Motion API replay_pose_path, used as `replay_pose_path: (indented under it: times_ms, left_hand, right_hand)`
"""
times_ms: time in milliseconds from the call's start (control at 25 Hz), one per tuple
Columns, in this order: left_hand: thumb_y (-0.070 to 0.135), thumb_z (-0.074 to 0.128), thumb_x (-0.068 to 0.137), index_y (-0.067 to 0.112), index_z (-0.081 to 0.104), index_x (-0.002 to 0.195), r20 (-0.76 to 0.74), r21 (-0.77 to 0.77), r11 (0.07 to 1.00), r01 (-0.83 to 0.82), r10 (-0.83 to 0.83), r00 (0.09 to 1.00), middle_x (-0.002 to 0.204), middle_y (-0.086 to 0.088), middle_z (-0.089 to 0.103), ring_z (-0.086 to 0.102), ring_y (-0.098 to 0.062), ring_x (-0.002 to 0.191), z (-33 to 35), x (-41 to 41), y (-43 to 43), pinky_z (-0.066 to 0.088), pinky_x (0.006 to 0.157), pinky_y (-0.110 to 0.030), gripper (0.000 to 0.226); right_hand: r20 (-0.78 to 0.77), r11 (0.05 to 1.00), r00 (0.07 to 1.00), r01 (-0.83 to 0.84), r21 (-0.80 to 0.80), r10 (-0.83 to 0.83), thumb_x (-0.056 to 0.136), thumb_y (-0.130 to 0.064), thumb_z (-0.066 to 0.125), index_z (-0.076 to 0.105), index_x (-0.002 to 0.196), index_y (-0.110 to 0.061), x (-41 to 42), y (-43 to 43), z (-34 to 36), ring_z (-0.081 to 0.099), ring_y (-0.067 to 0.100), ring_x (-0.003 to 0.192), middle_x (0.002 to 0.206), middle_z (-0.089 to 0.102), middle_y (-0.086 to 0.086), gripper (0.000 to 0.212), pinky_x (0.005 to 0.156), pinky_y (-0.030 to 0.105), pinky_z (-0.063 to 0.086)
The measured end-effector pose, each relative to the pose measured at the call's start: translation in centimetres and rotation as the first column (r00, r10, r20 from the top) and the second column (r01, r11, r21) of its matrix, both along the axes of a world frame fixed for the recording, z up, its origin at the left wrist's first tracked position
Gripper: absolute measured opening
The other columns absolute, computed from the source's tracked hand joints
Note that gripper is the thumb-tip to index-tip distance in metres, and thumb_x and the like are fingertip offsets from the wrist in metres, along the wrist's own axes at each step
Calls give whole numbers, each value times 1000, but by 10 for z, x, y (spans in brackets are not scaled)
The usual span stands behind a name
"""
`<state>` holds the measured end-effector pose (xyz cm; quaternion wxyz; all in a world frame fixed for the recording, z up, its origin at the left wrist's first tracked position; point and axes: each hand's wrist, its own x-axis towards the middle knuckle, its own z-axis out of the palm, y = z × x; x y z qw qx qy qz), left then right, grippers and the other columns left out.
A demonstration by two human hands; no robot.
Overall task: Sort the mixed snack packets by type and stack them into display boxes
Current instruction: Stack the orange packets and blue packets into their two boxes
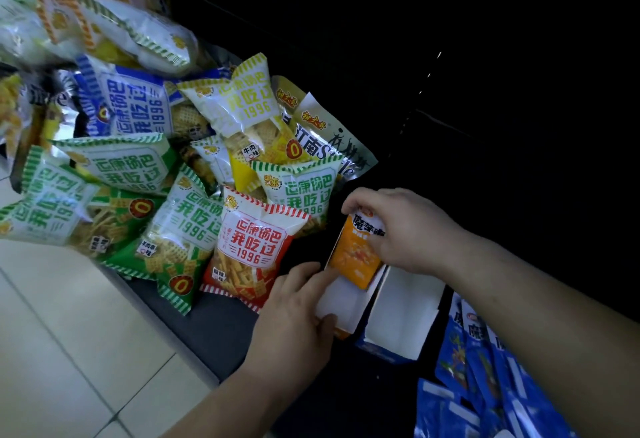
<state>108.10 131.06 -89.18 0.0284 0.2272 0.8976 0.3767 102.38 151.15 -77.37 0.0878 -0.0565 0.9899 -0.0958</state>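
My right hand point(401, 229) grips the top of an orange snack packet point(356, 254), which stands upright in the far end of a small orange display box point(337, 302). My left hand point(298, 309) holds that box by its near left side, thumb on the front edge and a finger against the packet. Right beside it stands a blue display box point(401, 313) with a white inside. Several blue packets point(485, 368) lie in a heap at the lower right.
A pile of larger snack bags covers the dark surface to the left: a red one point(256, 247), green ones point(114, 163), a yellow one point(249, 115) and a blue one point(131, 105). Pale floor tiles point(69, 351) lie at the lower left. The upper right is dark.
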Motion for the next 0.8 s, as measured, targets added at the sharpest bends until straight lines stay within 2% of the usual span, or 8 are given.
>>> replay_pose_path:
  times_ms: [120,200,320,400,520,640,720,800]
  left_hand:
    - [20,67,92,37,47,147,59,69,997,32,-36,998,150,21,40,42,-8,133,-1,-3,0,44,102,-24,61]
    - [18,67,92,36,47,147,83,93,995,21,-29,996,151,23,40,43,-6,133,-4,-5,-1,42,103,-20,61]
    - [20,66,93,37,48,146,90,86,996,25,-33,995,150,23,40,43,-4,133,-7,-3,-3,38,101,-15,58]
    - [20,66,94,37,48,146,81,69,997,22,-28,996,150,22,40,42,-6,133,-5,-2,-2,39,102,-17,58]
    - [18,69,92,34,52,143,6,73,997,-36,36,999,150,18,41,41,-6,134,6,-1,-2,37,102,-18,56]
    - [14,65,94,32,57,137,-17,224,974,-40,45,999,134,22,49,52,2,118,20,5,7,49,89,-18,47]
    - [18,64,97,33,55,140,113,287,957,-39,6,994,123,28,50,57,4,111,23,16,17,53,83,-15,46]
    - [19,65,98,31,55,141,185,290,955,-61,6,983,119,30,50,58,6,108,17,21,21,49,81,-8,46]
  right_hand:
    - [-171,979,983,-31,201,67,90,-20,70,43,135,-46,5,-4,-20,44,21,116,118,48,-4,59,92,35,42]
    - [-312,947,943,-14,321,120,79,-27,81,44,143,-41,12,-1,-32,45,28,121,129,46,3,75,92,40,39]
    - [-353,941,936,134,310,-18,66,-47,88,18,160,-41,17,4,-44,26,37,146,159,25,12,117,108,51,32]
    - [-337,953,933,208,222,-125,64,-52,88,5,160,-44,18,8,-50,20,32,148,162,21,10,127,114,50,29]
    - [-290,981,937,185,-54,-192,73,-45,88,7,160,-49,19,13,-47,31,18,143,158,28,-4,119,110,40,39]
    - [-235,910,922,214,-354,-308,82,-38,85,38,155,-43,23,28,-45,43,13,136,150,42,-9,87,107,40,48]
    - [-252,924,915,236,-302,-316,86,-44,79,45,152,-41,29,35,-45,46,19,135,146,48,-5,74,104,43,48]
    - [-215,970,947,225,-93,-240,93,-54,65,26,159,-44,35,33,-46,42,21,136,146,46,-4,77,107,40,43]
